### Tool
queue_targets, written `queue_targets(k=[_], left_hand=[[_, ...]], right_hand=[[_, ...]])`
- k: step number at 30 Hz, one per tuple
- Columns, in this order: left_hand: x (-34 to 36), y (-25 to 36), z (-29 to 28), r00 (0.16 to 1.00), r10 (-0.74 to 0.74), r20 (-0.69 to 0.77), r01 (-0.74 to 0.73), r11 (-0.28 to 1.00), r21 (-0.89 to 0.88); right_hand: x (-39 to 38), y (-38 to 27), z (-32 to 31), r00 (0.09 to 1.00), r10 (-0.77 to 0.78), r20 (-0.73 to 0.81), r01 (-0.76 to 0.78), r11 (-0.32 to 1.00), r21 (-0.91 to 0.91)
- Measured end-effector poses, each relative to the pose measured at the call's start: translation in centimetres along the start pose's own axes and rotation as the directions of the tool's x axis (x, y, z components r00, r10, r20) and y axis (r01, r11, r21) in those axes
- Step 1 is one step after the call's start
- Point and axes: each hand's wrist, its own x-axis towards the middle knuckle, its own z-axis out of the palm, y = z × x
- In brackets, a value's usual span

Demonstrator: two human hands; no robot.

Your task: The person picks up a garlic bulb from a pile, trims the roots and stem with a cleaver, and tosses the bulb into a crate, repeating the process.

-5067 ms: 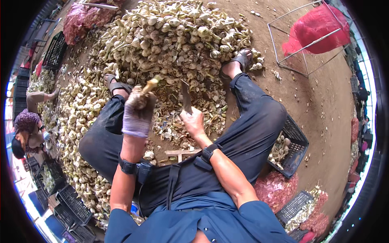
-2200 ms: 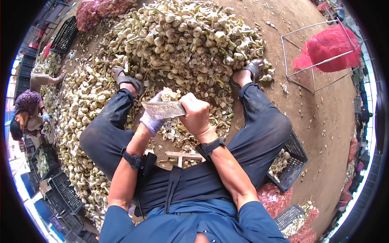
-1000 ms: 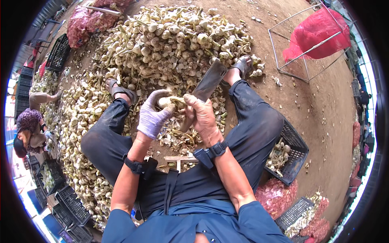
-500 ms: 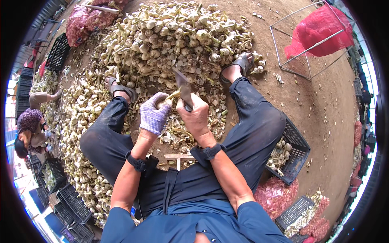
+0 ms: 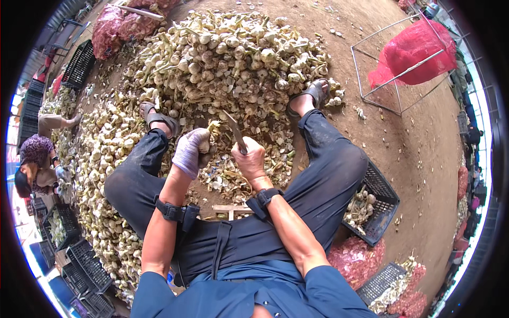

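Note:
My left hand (image 5: pixel 192 151), in a pale purple knitted glove, is closed round a garlic bulb (image 5: pixel 212 129), whose pale tuft shows above my fingers. To its right, my bare right hand (image 5: pixel 250 161) grips the handle of a broad-bladed knife (image 5: pixel 234 129), the blade pointing up and leftward beside the garlic. A large heap of garlic (image 5: pixel 222 58) lies beyond my feet, more garlic (image 5: pixel 106 153) spreads along my left side, and loose trimmings and skins (image 5: pixel 222 180) lie between my legs.
A crate of garlic (image 5: pixel 374 217) stands by my right knee. Metal frame with red mesh bag (image 5: pixel 413 55) at upper right; pink sacks (image 5: pixel 114 37) behind the heap. A co-worker (image 5: pixel 37 161) bends among stacked crates (image 5: pixel 90 265) at left. A small wooden piece (image 5: pixel 230 211) lies before my lap.
Since half a second ago my hands have moved apart; the left has shifted left with the garlic, and the knife has swung lower and away from it.

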Motion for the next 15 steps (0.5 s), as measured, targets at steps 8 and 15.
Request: queue_targets(k=[8,15], left_hand=[[-1.0,4.8,-3.8,0.991,-0.11,0.079,0.135,0.869,-0.476],[-8.8,14.1,-24.5,0.788,0.569,-0.233,-0.373,0.142,-0.917]], right_hand=[[-0.2,2.2,0.0,0.96,0.279,0.039,-0.279,0.96,-0.005],[1.0,1.3,-1.4,0.896,0.367,0.249,-0.431,0.851,0.299]])
